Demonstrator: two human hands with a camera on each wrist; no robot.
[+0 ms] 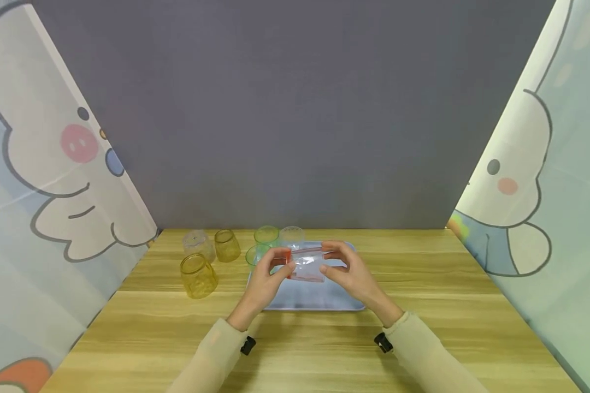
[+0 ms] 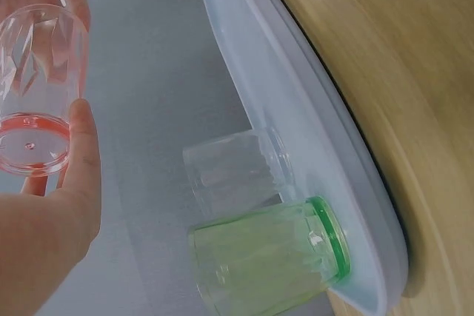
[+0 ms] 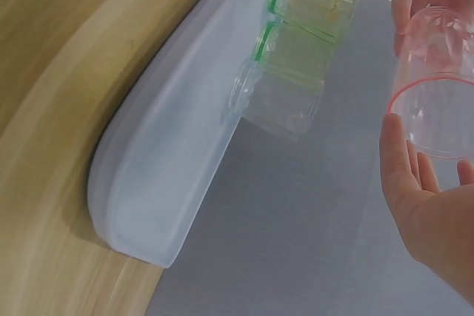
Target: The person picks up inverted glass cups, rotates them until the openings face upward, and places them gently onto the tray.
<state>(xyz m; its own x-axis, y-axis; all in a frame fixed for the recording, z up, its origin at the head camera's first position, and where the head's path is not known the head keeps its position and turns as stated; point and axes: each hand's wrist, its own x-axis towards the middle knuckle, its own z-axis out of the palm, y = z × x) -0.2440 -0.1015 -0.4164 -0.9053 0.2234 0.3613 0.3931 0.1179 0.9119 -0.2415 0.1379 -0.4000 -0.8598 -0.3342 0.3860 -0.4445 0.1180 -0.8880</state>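
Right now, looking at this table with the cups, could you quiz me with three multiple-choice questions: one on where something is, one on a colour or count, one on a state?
1. Where are the two yellow cups?
A. On the tray
B. On the wooden table left of the tray
C. In the person's hands

2. What colour tints the held cup?
A. Red
B. Blue
C. Black

3. How is the held cup carried?
A. Standing upright on the tray
B. On its side between both hands, above the tray
C. Stacked inside a green cup

Answers:
1. B: both stand on the bare wood beside the blue tray.
2. A: the left wrist view shows a red base, the right wrist view a red rim.
3. B: the left hand grips its base end and the right hand its rim end, above the tray.
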